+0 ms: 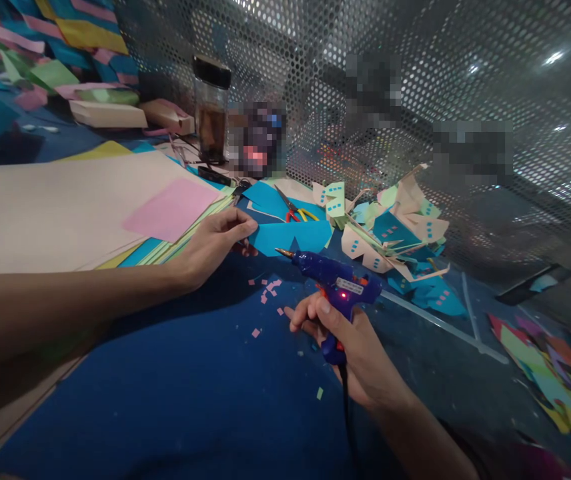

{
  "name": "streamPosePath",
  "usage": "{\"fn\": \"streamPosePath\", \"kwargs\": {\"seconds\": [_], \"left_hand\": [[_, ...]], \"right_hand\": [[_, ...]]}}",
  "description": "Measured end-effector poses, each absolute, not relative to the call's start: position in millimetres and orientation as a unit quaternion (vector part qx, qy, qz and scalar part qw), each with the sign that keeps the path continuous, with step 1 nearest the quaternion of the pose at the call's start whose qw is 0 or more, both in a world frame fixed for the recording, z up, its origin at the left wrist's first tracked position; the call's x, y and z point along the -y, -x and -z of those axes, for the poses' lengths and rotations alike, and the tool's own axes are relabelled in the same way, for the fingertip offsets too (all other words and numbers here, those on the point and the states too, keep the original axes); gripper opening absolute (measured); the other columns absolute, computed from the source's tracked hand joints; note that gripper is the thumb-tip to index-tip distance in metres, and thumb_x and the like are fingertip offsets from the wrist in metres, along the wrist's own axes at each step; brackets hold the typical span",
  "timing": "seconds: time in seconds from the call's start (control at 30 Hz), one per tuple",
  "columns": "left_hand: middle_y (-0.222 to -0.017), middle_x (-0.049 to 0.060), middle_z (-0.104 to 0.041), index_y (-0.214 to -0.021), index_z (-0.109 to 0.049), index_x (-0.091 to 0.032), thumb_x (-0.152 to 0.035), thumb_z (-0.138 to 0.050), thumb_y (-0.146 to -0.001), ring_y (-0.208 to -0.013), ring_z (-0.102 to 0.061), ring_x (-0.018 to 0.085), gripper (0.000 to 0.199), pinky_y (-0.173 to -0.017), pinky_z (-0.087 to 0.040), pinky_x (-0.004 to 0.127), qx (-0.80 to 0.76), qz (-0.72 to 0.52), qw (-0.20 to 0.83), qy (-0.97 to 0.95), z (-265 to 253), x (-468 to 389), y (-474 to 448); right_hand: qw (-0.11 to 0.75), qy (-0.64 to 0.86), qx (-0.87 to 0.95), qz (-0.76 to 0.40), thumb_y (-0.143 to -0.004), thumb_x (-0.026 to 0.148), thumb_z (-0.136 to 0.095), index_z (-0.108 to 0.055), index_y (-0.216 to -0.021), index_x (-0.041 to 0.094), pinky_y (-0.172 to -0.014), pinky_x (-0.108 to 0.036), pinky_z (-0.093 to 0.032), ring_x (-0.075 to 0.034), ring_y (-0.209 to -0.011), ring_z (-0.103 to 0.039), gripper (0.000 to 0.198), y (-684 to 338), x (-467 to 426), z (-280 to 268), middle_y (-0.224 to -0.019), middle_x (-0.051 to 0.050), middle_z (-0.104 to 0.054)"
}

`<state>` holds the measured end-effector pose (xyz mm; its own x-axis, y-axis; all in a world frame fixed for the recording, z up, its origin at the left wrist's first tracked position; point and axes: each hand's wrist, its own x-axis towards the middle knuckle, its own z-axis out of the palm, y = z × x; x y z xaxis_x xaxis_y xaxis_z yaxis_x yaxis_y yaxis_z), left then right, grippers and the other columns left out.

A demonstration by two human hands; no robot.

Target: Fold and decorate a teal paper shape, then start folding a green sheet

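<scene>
While the right hand (350, 347) gripped a blue plastic hot-glue gun (338, 283), fingers closed round its handle, the left hand (213, 243) pinched a blue cut-paper piece (293, 237) on the blue work mat (165, 387). Gluing looked underway; the nozzle needed to meet the paper edge. Red-and-yellow-handled scissors (293, 210) lay beyond.

The work surface was a dark blue tabletop (175, 400), dimly lit. A curved screen of perforated silver metal mesh (415, 80) closed off the far side, beyond both hands, catching bright reflections of overhead light at its upper right. A tall glass jar with a black lid (212, 107) stood against the mesh, beyond the left hand. Large sheets of cream card (45, 207) covered the table left of that hand.
</scene>
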<state>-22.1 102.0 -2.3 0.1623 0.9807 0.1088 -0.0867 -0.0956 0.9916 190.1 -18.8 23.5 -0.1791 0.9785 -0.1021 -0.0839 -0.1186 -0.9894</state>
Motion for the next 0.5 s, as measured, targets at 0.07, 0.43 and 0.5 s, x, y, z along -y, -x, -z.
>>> {"fn": "streamPosePath", "kwargs": {"seconds": [0.07,0.43,0.5], "left_hand": [[-0.074,-0.001,-0.06,-0.078,-0.059,-0.022,-0.038,-0.07,-0.083,-0.065,-0.064,0.016,0.02,-0.066,-0.053,0.032,-0.412,-0.5,0.529,-0.548,2.2,-101.9,22.1],[-0.076,-0.001,-0.056,-0.079,-0.059,-0.02,-0.038,-0.072,-0.083,-0.068,-0.062,0.015,0.023,-0.065,-0.052,0.028,-0.391,-0.506,0.545,-0.543,3.5,-102.5,22.4],[-0.077,-0.001,-0.056,-0.08,-0.059,-0.02,-0.039,-0.072,-0.083,-0.068,-0.062,0.016,0.023,-0.066,-0.052,0.029,-0.381,-0.506,0.55,-0.544,4.1,-102.8,22.5]], "right_hand": [[0.441,0.455,0.502,-0.589,-0.095,0.042,-0.064,-0.068,-0.082,0.022,-0.096,-0.039,-0.05,-0.017,-0.084,-0.065,0.024,-189.8,20.0,-24.1,-0.085,-0.001,-0.07],[0.421,0.463,0.558,-0.545,-0.097,0.043,-0.062,-0.071,-0.083,0.022,-0.097,-0.039,-0.049,-0.017,-0.086,-0.065,0.026,-193.5,18.5,-21.5,-0.086,-0.002,-0.072],[0.418,0.457,0.563,-0.548,-0.096,0.043,-0.063,-0.071,-0.083,0.022,-0.097,-0.042,-0.05,-0.017,-0.084,-0.065,0.026,-192.8,18.0,-18.9,-0.084,-0.002,-0.072]]}}
